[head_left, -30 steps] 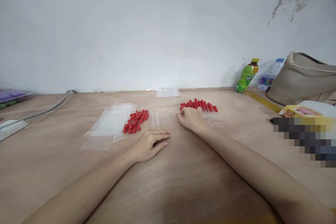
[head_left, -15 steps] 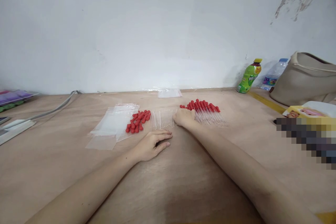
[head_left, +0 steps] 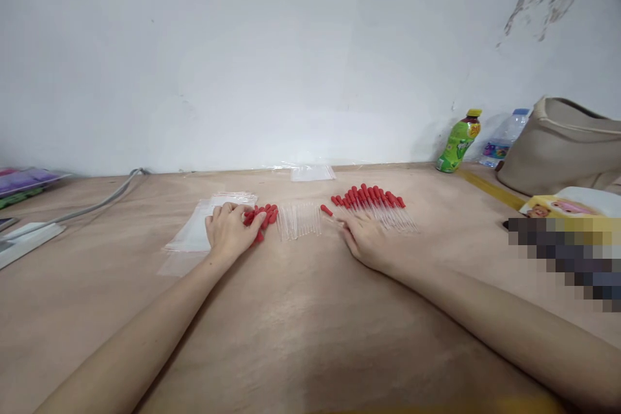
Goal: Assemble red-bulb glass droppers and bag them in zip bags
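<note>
My left hand [head_left: 231, 228] is over the pile of loose red rubber bulbs [head_left: 269, 215], thumb and fingers apart around some of them; its fingertips are partly hidden. To the right of the pile, thin clear pipette tubes [head_left: 299, 220] lie side by side in a row. My right hand [head_left: 366, 239] has its fingertips on the clear stem of a dropper with a red bulb [head_left: 326, 210], which points up and left. Just beyond that hand lies a row of droppers with red bulbs [head_left: 371, 194], their stems partly covered by the hand.
Clear zip bags [head_left: 191, 229] lie left of the bulbs, partly under my left hand. Another clear bag [head_left: 313, 173] is by the wall. A green bottle [head_left: 458, 142], a water bottle [head_left: 504, 139], a beige bag [head_left: 557, 149] and a yellow packet [head_left: 557, 207] stand right. A grey cable [head_left: 114, 194] runs left.
My left hand has moved left and away from me, onto the red bulbs. My right hand has shifted right and nearer me, its fingers less curled, and a red-bulbed dropper now shows at its fingertips.
</note>
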`<control>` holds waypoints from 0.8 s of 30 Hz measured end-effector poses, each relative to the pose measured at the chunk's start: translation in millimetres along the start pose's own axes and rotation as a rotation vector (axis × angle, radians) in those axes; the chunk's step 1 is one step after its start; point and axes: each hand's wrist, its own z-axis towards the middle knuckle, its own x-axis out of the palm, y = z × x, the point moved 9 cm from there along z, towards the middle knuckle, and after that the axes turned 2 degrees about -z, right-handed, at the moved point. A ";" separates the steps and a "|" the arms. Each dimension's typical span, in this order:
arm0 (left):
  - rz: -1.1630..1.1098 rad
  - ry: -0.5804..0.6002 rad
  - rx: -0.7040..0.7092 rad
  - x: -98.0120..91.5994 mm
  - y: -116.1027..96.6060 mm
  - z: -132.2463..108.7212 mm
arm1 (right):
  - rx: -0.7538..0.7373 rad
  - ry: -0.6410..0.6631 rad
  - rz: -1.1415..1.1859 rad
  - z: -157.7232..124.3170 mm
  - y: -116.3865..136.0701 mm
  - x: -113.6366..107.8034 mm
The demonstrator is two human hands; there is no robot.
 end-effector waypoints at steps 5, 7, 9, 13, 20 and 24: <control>0.004 0.101 -0.085 12.8 12.4 5.2 | -0.106 -0.062 0.052 -16.4 5.5 -3.6; 0.002 0.106 -0.081 15.0 12.5 5.3 | -0.094 -0.066 0.101 -15.7 3.4 -1.7; -0.016 0.078 -0.081 13.2 12.2 5.0 | -0.087 -0.059 0.133 -14.6 2.5 0.1; -0.140 -0.074 -0.004 -4.6 -2.9 -1.4 | -0.061 -0.032 0.165 -14.4 1.4 -0.6; -0.509 0.138 0.456 -3.7 -83.2 -51.4 | 0.029 0.018 0.130 -16.3 -6.8 -2.8; -0.517 0.244 0.414 6.8 -92.8 -65.9 | 0.003 0.029 0.116 -16.5 -2.6 -5.6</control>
